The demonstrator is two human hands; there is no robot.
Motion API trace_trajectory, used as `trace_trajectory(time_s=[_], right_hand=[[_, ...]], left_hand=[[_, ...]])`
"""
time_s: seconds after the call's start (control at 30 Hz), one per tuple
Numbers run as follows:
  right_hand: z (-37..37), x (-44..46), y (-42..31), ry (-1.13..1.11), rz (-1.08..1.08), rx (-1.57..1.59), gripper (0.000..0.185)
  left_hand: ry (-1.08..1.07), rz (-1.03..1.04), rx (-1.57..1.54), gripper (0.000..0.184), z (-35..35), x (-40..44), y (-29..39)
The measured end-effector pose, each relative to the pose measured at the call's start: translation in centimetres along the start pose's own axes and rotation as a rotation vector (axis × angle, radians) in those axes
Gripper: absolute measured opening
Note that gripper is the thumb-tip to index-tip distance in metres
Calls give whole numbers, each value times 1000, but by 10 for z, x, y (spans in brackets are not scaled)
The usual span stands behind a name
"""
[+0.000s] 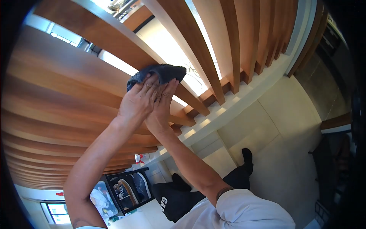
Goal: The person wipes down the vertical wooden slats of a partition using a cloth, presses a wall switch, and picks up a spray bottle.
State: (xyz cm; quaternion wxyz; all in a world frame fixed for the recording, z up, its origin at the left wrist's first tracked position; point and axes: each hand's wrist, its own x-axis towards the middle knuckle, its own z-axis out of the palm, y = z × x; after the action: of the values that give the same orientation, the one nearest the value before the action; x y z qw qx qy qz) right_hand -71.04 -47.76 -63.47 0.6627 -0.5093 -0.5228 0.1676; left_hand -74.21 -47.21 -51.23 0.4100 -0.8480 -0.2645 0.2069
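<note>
Got both my hands, left (136,100) and right (162,105), fingers pressing a dark cloth (162,72) against a wooden slat (139,57).

A white shirt (253,210) shows at five o'clock, black pants (173,196) with white letters (164,204) at six, and maybe black socks (247,155).

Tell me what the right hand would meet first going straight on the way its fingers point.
The right hand would meet the dark cloth first, already at its fingertips. Beyond it, probably a wooden slat, though the gap between them is unclear from this view.
</note>
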Motion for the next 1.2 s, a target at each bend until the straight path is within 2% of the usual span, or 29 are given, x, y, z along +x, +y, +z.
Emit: trace_trajectory(time_s=[0.07, 0.2, 0.27, 0.3, 0.37, 0.4, 0.5, 0.53, 0.6, 0.67, 0.8, 0.87, 0.9, 0.97, 1.0, 1.07, 1.1, 1.17, 1.2], right_hand=[[0, -13, 22, -42, 33, 24, 78], [1, -47, 71, -31, 39, -27, 78], [-1, -65, 93, -176, 46, -101, 80], [1, -72, 101, -176, 60, -107, 80], [2, -84, 116, -174, 191, -6, 84], [1, -90, 124, -174, 204, -16, 84], [7, -112, 155, -125, 391, 297, 91], [12, -122, 169, -248, 319, 86, 94], [9, -129, 183, -373, 251, -128, 97], [-3, -137, 196, -156, 610, 462, 100], [-13, -153, 230, -152, 780, 625, 96], [-16, -157, 245, -90, 868, 863, 89], [-19, -159, 251, -91, 872, 859, 89], [-25, -167, 266, -211, 618, 323, 79], [-24, -173, 274, -213, 620, 321, 79], [-22, -188, 294, -295, 461, 69, 71], [-20, -200, 307, -299, 463, 66, 71], [-20, -214, 323, -404, 338, -171, 70], [-22, -217, 328, -407, 336, -171, 70]], left_hand=[[-85, 18, 51, 52, 14, 2, 21], [-39, -16, 0, 55, 60, 9, 78], [-215, 53, 52, 59, 70, 12, 101], [-215, 65, 44, 59, 74, 13, 109], [-316, 115, 42, 58, 81, 18, 125], [-313, 127, 32, 58, 91, 18, 135], [-279, 171, 53, 58, 122, 16, 165], [-334, 214, 61, 58, 126, 17, 176], [-389, 262, 64, 58, 145, 18, 196], [-185, 265, 16, 50, 167, 20, 215], [-217, 275, 26, 51, 190, 26, 256], [-350, 296, 27, 61, 208, 27, 279], [-350, 297, 22, 61, 215, 28, 288], [-248, 342, 41, 55, 228, 33, 304], [-249, 342, 38, 55, 236, 32, 313], [-309, 375, 1, 59, 250, 33, 331], [-310, 375, -4, 59, 251, 37, 334], [-366, 438, -30, 62, 254, 46, 343], [-367, 435, -31, 62, 261, 46, 351]])
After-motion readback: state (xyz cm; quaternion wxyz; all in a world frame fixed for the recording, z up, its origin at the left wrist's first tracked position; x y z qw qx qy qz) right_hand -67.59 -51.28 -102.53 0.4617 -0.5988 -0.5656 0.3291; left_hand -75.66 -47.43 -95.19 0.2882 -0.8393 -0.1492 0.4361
